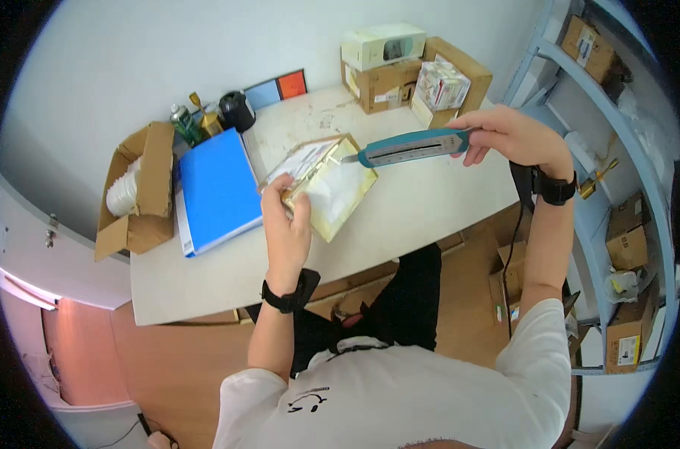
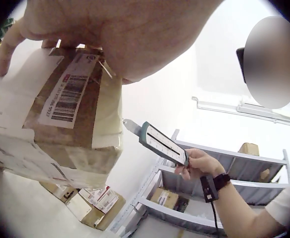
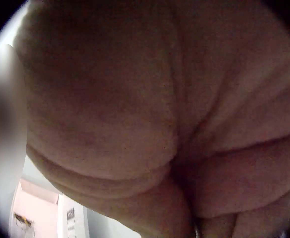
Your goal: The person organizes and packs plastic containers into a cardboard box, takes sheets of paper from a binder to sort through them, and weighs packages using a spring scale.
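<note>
One brown box (image 1: pixel 338 187) bears white labels (image 2: pixel 70 94); one tool (image 1: pixel 415 149) is teal.

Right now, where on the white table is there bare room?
Bare table right of the held parcel, in front of the stacked boxes, and in front of the blue folder. Crowded: back left, around the open carton and green bottle.

White table (image 1: pixel 422 202), blue binder (image 1: pixel 220 187), open carton (image 1: pixel 156 179), boxes (image 1: pixel 385 84)
</note>
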### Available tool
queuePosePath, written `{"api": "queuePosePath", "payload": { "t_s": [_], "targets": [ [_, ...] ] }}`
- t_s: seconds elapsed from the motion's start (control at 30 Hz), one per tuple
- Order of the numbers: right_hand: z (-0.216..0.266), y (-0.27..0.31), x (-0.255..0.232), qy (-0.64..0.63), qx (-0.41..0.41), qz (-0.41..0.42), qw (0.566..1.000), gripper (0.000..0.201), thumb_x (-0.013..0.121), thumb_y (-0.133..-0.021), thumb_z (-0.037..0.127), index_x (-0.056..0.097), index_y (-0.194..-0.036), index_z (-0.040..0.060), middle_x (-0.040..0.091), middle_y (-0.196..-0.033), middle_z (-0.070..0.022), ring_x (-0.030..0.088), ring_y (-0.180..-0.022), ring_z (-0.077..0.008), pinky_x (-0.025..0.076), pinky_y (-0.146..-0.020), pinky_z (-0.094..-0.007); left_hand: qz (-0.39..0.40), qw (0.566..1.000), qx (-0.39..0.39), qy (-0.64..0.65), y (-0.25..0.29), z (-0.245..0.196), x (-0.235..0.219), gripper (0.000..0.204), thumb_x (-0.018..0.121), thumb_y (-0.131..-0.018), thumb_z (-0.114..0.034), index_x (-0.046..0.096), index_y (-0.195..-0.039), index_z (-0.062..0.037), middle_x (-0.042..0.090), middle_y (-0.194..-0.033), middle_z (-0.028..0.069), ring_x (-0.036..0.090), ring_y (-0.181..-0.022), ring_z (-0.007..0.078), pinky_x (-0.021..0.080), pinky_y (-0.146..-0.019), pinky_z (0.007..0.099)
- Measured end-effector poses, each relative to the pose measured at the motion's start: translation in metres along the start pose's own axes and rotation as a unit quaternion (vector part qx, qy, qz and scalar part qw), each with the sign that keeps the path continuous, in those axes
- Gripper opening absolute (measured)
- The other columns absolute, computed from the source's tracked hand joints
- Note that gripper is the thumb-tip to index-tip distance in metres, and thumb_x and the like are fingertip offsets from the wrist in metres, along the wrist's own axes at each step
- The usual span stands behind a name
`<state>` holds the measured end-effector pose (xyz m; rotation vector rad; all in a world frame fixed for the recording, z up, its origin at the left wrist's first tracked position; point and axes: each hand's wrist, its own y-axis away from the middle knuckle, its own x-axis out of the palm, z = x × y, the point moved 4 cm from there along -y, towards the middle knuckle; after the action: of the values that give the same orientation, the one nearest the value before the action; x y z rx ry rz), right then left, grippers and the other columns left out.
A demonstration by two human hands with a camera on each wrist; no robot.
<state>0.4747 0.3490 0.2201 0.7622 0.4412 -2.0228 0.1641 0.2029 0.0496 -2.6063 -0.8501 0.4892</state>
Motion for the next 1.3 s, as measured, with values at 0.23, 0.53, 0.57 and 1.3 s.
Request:
{"api": "queuePosePath", "payload": {
  "t_s": [0.23,0.53,0.57,1.3],
  "targets": [
    [0.074,-0.055,-0.045,0.134,-0.047,-0.087,0.986,0.019,0.053,-0.104,0.015,0.062,-0.093,0.0014,0.068,-0.075,-0.0021,0.066,-0.066,-0.0093,0.053,-0.060,-0.0241,0.029,0.999,-0.016,0.000,-0.009,-0.013,-0.007,0.035,0.057,-0.099,-0.014,0.052,-0.128,0.0046,0.057,-0.121,0.0194,0.055,-0.112,0.0269,0.043,-0.099,0.0352],
    [0.151,-0.123,-0.032,0.339,-0.314,-0.215,0.860,0.012,0.052,-0.101,0.010,0.062,-0.103,0.0020,0.064,-0.076,-0.0082,0.062,-0.067,-0.0190,0.050,-0.064,-0.0327,0.220,0.946,-0.139,0.192,-0.002,-0.007,-0.009,0.035,0.050,-0.108,-0.029,0.053,-0.132,-0.0026,0.062,-0.118,0.0086,0.058,-0.108,0.0147,0.047,-0.096,0.0314],
    [0.161,-0.125,-0.030,0.359,-0.341,-0.223,0.840,0.014,0.053,-0.100,0.010,0.065,-0.102,0.0017,0.067,-0.078,-0.0115,0.064,-0.069,-0.0243,0.051,-0.065,-0.0349,0.218,0.948,-0.138,0.189,-0.002,-0.007,-0.010,0.035,0.050,-0.108,-0.029,0.053,-0.132,-0.0026,0.062,-0.118,0.0086,0.058,-0.108,0.0147,0.047,-0.096,0.0314],
    [0.235,-0.137,-0.068,0.336,-0.368,-0.292,0.816,0.021,0.057,-0.098,0.012,0.069,-0.105,-0.0037,0.073,-0.089,-0.0199,0.071,-0.079,-0.0278,0.055,-0.074,-0.0357,0.255,0.945,-0.205,0.008,0.013,0.116,-0.002,0.024,0.067,-0.097,-0.026,0.063,-0.104,-0.0030,0.061,-0.089,-0.0009,0.055,-0.083,0.0096,0.046,-0.078,0.0263]
  ]
}}
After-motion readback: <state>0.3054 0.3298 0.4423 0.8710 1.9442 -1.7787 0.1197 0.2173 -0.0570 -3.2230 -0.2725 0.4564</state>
